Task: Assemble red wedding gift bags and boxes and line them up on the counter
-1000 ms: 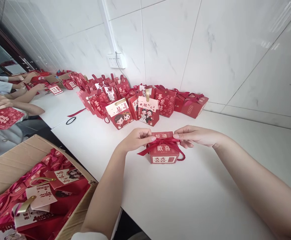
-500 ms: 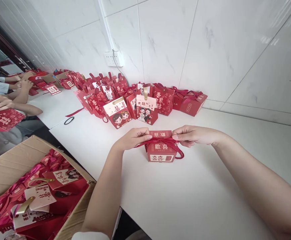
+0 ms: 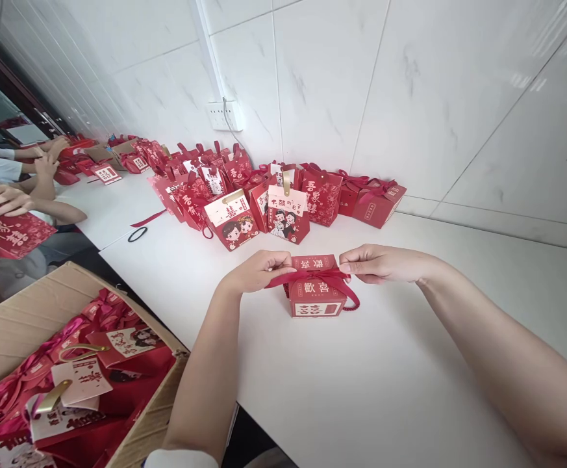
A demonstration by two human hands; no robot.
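Observation:
A small red gift box (image 3: pixel 316 298) with gold and white Chinese lettering stands on the white table in front of me. Across its top runs a dark red ribbon (image 3: pixel 323 275), drawn out to both sides. My left hand (image 3: pixel 264 270) pinches the ribbon at the box's left side. On the right, my right hand (image 3: pixel 373 263) pinches it between thumb and fingers, with the other fingers curled. A twisted red cord handle (image 3: pixel 354 300) loops out at the box's right side, below my right hand.
Several red gift boxes (image 3: pixel 234 218) stand against the tiled wall. At lower left, a cardboard carton (image 3: pixel 44 292) holds more of them. A black ring (image 3: pixel 138 234) lies on the white table (image 3: pixel 361 396). Co-workers' hands (image 3: pixel 5 200) hold a red box at far left.
Both my hands keep their pinch on the ribbon, nearly unmoved. The view has shifted slightly. At left, a co-worker's hands and red box have moved a little.

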